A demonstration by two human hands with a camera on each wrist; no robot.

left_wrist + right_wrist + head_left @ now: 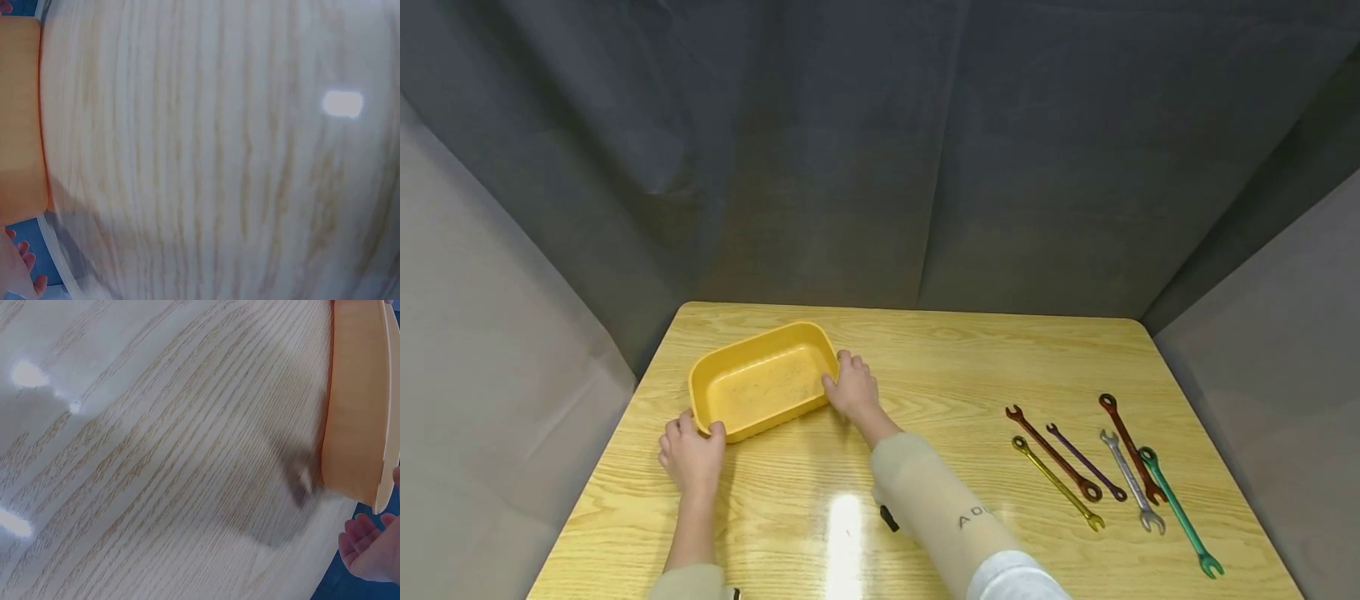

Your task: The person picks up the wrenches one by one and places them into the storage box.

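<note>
A yellow rectangular plastic bin (760, 379) sits at an angle on the left part of the wooden table, its inside visible with nothing in it. My left hand (692, 454) holds its near left corner, thumb at the front edge and fingers along the outer left side. At the right end, my right hand (855, 389) grips the bin with the thumb over the rim and fingers outside. In the right wrist view, the fingers of the right hand (375, 550) show beside the bin's corner. The left wrist view catches the bin's side wall (22, 119) and part of the left hand (15, 269).
Several combination wrenches lie on the table's right side: yellow (1058, 483), dark red (1052, 452), purple (1086, 461), silver (1131, 481), red (1127, 442) and green (1180, 510). Grey curtains (925, 167) hang behind the table's far edge. Light glares off the wooden tabletop (940, 358) near the front.
</note>
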